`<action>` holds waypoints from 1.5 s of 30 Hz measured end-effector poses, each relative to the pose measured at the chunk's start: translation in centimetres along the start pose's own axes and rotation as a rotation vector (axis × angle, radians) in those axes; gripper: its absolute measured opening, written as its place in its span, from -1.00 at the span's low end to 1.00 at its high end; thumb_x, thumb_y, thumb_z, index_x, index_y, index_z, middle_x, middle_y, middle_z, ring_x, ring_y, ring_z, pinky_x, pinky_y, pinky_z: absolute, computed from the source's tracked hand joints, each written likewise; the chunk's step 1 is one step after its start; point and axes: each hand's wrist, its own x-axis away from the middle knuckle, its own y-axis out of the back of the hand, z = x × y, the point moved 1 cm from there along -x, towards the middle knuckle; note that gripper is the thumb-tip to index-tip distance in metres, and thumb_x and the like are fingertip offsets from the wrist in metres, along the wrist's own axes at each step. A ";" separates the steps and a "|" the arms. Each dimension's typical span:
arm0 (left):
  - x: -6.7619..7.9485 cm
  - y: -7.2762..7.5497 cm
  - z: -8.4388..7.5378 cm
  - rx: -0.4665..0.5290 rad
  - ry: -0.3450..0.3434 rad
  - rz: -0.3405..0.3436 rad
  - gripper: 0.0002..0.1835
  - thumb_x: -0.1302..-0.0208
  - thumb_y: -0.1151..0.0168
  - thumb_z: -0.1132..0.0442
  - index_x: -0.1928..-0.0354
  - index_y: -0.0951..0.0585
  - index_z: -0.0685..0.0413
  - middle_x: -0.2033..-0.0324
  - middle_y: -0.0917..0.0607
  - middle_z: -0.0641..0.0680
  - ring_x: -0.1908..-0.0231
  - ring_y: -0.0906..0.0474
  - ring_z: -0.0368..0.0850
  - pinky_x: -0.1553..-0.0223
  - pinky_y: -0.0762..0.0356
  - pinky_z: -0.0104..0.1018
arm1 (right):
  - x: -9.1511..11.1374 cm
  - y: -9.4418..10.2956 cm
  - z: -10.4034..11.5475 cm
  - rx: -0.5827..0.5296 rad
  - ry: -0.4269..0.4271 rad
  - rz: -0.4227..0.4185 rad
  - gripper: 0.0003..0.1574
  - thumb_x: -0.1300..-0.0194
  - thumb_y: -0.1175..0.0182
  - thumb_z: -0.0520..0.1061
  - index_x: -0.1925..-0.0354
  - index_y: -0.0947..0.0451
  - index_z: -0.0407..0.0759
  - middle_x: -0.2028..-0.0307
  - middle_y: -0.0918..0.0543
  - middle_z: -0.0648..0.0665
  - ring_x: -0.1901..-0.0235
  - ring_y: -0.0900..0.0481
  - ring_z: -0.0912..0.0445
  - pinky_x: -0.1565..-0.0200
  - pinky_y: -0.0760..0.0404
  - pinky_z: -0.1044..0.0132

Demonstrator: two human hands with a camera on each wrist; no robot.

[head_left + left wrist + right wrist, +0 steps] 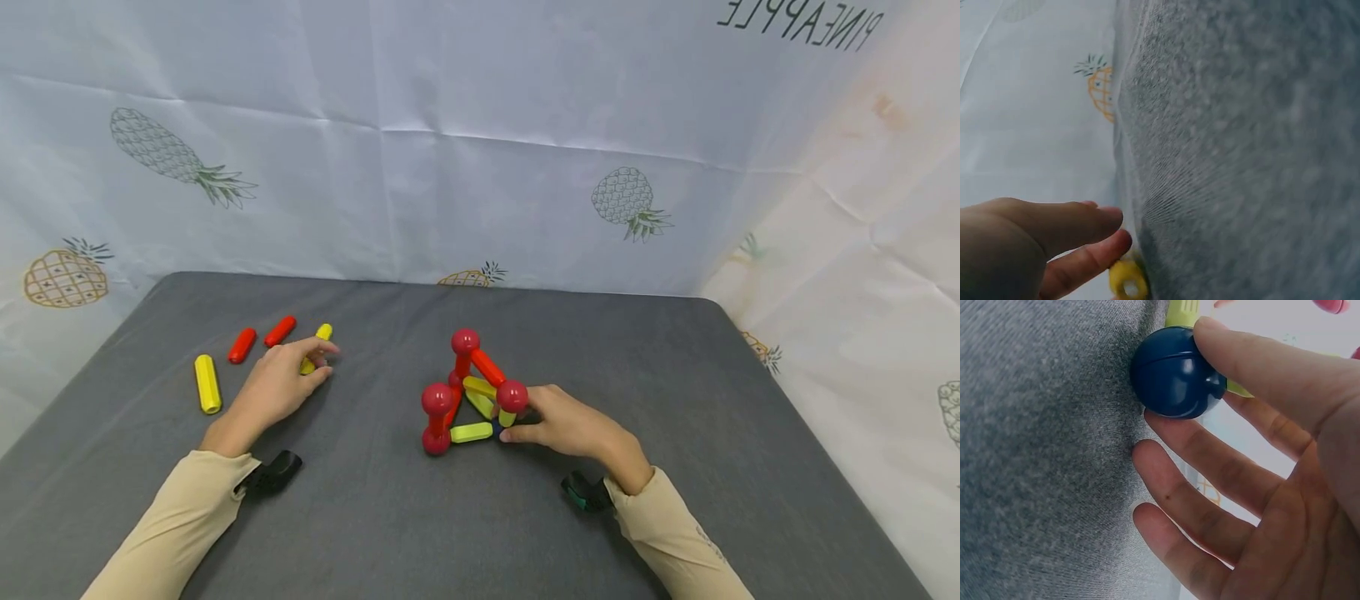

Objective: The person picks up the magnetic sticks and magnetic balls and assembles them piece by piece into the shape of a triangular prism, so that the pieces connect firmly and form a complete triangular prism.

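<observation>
My right hand (566, 421) holds a dark blue ball (1175, 372) at the near right corner of a frame of magnetic rods and balls. In the right wrist view its thumb lies on the ball, and a fingertip touches the lower side. Red balls (437, 399), red rods (488, 367) and yellow-green rods (472, 432) make up the frame, which stands on the table. On the left, my left hand (281, 379) reaches over a yellow rod (323, 332), fingers loosely bent. The rod's end shows just beyond the fingertips in the left wrist view; the hand covers its middle.
Left of the left hand lie two short red rods (242, 346) and another yellow rod (207, 384). Grey cloth covers the table (390, 533). A white curtain (480, 75) with pineapple prints hangs along the back and right side.
</observation>
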 end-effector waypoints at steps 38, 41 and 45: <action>0.2 -0.5 -3.2 0.008 0.048 0.111 -0.60 -0.25 -0.21 0.27 -0.14 -0.56 0.04 0.21 -0.63 0.12 0.38 -0.49 -0.09 0.41 -0.42 -0.24 | -0.1 -0.3 0.1 -0.002 0.009 -0.015 -0.74 -0.25 -0.38 -0.05 0.11 -0.66 -0.08 0.18 -0.72 0.03 0.21 -0.61 0.25 0.11 -0.58 0.35; 0.2 -0.4 -3.8 0.038 0.030 0.105 -0.63 -0.28 -0.22 0.25 -0.13 -0.57 0.05 0.24 -0.65 0.10 0.45 -0.46 -0.13 0.47 -0.40 -0.27 | -0.1 -0.3 0.1 -0.006 0.013 -0.016 -0.74 -0.25 -0.38 -0.05 0.10 -0.66 -0.09 0.16 -0.72 0.02 0.18 -0.63 0.24 0.09 -0.59 0.35; 0.3 -0.2 -4.6 0.049 -0.001 0.088 -0.67 -0.31 -0.27 0.22 -0.10 -0.58 0.04 0.25 -0.68 0.09 0.45 -0.48 -0.15 0.49 -0.42 -0.29 | -0.1 -0.2 0.1 -0.011 0.016 -0.018 -0.73 -0.25 -0.38 -0.05 0.10 -0.66 -0.10 0.15 -0.73 0.01 0.16 -0.64 0.23 0.08 -0.59 0.34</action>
